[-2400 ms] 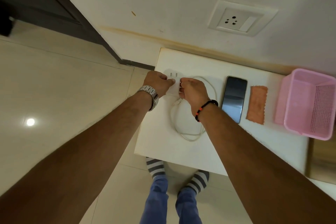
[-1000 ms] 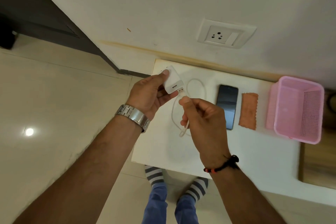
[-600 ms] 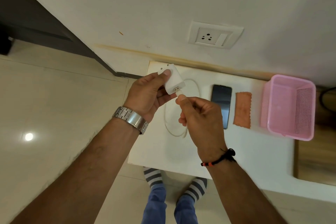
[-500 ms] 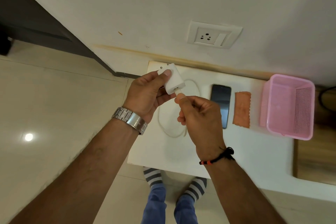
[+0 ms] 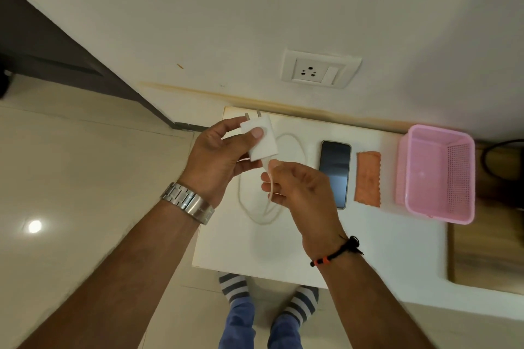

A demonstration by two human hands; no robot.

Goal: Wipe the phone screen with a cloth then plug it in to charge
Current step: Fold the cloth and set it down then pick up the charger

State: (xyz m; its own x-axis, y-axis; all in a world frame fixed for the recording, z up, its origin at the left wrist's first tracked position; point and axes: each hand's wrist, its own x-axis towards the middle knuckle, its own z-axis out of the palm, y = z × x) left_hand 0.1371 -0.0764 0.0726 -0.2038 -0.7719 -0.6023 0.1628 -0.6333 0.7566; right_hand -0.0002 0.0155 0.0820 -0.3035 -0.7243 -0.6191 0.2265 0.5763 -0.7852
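**Hands joining cable to charger above counter**

Left hand (image 5: 218,156) grips a white charger (image 5: 259,140), prongs pointing toward the wall. Right hand (image 5: 297,190) pinches the cable (image 5: 255,215) right at the charger's base; the rest loops on the counter (image 5: 368,249). Phone (image 5: 334,174) lies screen up to the right, cloth (image 5: 368,178) just beside it, then a pink basket (image 5: 436,178). A socket (image 5: 320,69) sits on the wall above.
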